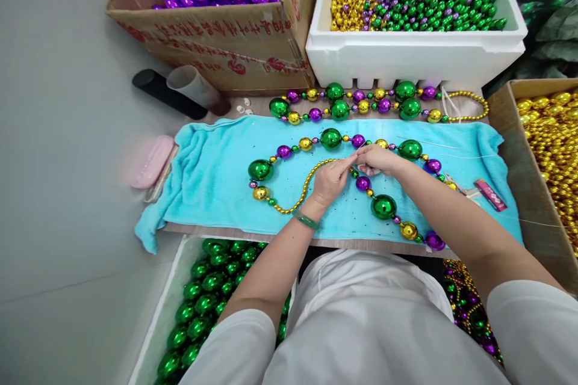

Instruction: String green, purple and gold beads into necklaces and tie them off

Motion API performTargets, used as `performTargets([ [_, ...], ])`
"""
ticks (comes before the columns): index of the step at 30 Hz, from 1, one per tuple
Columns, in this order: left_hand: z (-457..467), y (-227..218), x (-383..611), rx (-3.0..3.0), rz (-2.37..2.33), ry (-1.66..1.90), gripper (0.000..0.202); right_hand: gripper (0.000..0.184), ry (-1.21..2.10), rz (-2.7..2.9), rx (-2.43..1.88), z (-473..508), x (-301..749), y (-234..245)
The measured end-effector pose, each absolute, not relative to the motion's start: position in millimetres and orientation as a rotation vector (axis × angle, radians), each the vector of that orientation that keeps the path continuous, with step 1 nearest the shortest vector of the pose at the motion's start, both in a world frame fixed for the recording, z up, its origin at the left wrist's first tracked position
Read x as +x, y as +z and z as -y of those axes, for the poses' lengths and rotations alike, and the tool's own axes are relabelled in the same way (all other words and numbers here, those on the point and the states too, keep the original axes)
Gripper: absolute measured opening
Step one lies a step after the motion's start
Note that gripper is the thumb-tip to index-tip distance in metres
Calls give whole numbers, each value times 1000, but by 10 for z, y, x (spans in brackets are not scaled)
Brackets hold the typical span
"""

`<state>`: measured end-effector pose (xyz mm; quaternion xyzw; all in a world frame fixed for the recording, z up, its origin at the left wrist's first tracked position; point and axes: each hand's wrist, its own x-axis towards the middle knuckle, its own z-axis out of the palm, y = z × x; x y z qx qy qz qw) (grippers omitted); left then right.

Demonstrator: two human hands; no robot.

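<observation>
A bead necklace (pixel 331 139) of large green, purple and gold balls with small beads between lies in a loop on a turquoise towel (pixel 226 150). My left hand (pixel 333 179), a green bangle at its wrist, is closed in a pinch at the end of the necklace's gold bead strand (pixel 300 200). Fingertips almost touching it, my right hand (pixel 378 159) is closed too. A thin pale thread (pixel 361 147) shows between them, but the fingers hide the joining point. Something whitish, too small to name, shows under my right fingers.
Behind the towel lies another bead necklace (pixel 335 92). A white foam box (pixel 415 60) of small beads, a carton (pixel 217 42) of purple balls and a carton (pixel 506 126) of gold beads surround the table. A pink packet (pixel 490 194) lies at right; dark and clear cups (pixel 169 93) lie left.
</observation>
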<state>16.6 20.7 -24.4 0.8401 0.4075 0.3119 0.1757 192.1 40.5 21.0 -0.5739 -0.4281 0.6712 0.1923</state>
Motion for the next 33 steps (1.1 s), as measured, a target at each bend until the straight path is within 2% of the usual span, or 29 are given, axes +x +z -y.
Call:
performTargets([
  [6, -217, -298, 158, 2571, -1153, 882, 36, 18, 1956, 1257, -1580, -440, 1973, 212],
  [12, -210, -277, 171, 2473, -1248, 868, 31, 13, 1900, 1282, -1620, -418, 1942, 223],
  [17, -195, -197, 97, 2432, -1337, 730, 24, 5, 1603, 1508, -1840, -348, 1983, 296],
  [22, -130, -145, 5, 2527, -1424, 495, 23, 10, 1001, 2010, -2134, -269, 2147, 345],
  [26, -75, -149, 5, 2475, -1375, 523, 23, 13, 855, 2060, -2249, -210, 2243, 301],
  [29, -67, -146, 35, 2191, -1383, 750, 15, 14, 897, 1914, -2151, -171, 2270, 265],
  [33, -90, -86, 148, 1378, -1318, 1010, 4, 8, 1283, 1421, -1715, -127, 2141, 276],
])
